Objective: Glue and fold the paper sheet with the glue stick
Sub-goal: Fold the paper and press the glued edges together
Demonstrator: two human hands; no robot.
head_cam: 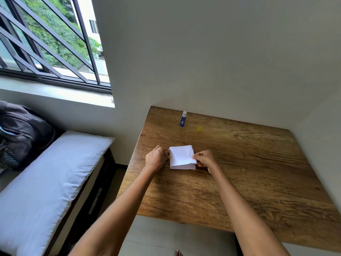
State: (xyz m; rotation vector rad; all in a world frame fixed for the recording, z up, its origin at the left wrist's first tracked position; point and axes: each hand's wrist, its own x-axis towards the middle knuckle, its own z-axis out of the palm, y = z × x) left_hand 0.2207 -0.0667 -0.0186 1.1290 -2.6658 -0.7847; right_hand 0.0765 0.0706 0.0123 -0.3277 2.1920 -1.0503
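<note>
While both hands work at its side edges, the paper sheet (181,157) lies near the middle of the wooden counter (258,172), white and folded, with an upper layer raised slightly above a lower layer whose near edge shows beneath it. The left hand (156,158) is at the sheet's left edge; its fingers (166,154) are pressed together and pinch that edge. The right hand (205,159) is at the right edge; its fingers (195,157) are pressed together and pinch the upper layer there. Both forearms reach in from the near side of the counter.

The glue stick (183,119) stands upright near the far edge of the counter, well apart from the sheet. It has a blue body and a white top. The yellow cap (199,128) rests on the counter just to the right of the glue stick, apart from it.

To the left of the counter is a bed with a white pillow (46,174) and a dark bag (18,133). A barred window (49,39) is above the bed.
</note>
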